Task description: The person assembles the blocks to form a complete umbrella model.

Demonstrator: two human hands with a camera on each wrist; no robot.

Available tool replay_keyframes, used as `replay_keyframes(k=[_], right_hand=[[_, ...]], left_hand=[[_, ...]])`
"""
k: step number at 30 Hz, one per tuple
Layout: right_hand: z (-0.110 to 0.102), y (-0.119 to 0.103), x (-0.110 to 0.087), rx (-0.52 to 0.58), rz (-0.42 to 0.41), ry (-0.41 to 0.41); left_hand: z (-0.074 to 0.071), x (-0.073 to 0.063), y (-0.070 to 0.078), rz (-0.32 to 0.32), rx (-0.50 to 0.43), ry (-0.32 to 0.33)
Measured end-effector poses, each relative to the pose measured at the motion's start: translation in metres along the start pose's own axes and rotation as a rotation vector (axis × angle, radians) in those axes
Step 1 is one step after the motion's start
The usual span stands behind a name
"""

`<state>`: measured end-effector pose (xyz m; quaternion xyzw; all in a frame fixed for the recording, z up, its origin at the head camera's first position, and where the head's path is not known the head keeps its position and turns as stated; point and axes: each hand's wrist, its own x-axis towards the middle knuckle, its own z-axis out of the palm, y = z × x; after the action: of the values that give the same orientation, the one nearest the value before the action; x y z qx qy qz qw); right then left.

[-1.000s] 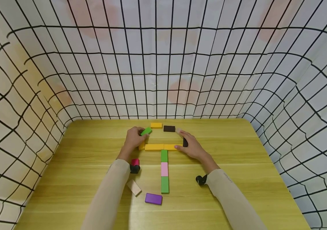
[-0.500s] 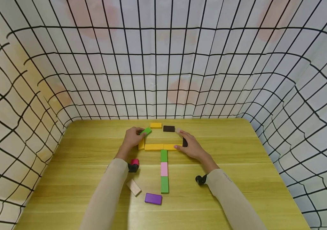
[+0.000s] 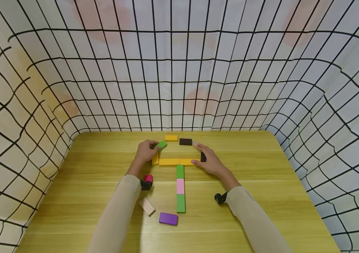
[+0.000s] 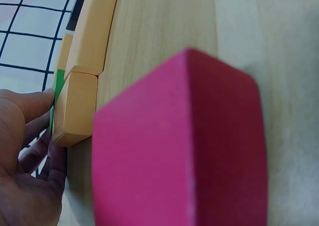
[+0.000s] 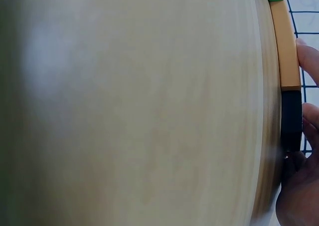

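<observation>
Green block (image 3: 161,144), just beyond the leftmost yellow block (image 3: 155,160) on the desk (image 3: 81,182), sits pinched in the left hand (image 3: 145,152); likely light, rigid and smooth, best gripped by opposite sides. The right hand (image 3: 212,161) spreads around a black block (image 3: 203,157).

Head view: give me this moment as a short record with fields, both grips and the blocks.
Left grip: pinches angled green block
Right grip: around side black block; firm hold unclear
Row: left yellow block, right yellow block, end to end
Stem, far to near: upper green block, pink block, lower green block
Toward far edge: far yellow block, far black block
Nearer: red block, pale block, purple block
</observation>
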<state>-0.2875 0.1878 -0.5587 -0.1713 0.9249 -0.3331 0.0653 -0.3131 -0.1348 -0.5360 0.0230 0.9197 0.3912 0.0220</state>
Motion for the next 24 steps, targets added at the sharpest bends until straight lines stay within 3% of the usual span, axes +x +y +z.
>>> replay_keyframes(k=[11, 24], right_hand=[[-0.0011, 0.0001, 0.0015, 0.014, 0.009, -0.002], [0.0023, 0.0026, -0.0014, 0.02, -0.005, 0.01]], left_hand=[[0.0, 0.0027, 0.0008, -0.011, -0.008, -0.008], [-0.0003, 0.0011, 0.0015, 0.068, -0.037, -0.02]])
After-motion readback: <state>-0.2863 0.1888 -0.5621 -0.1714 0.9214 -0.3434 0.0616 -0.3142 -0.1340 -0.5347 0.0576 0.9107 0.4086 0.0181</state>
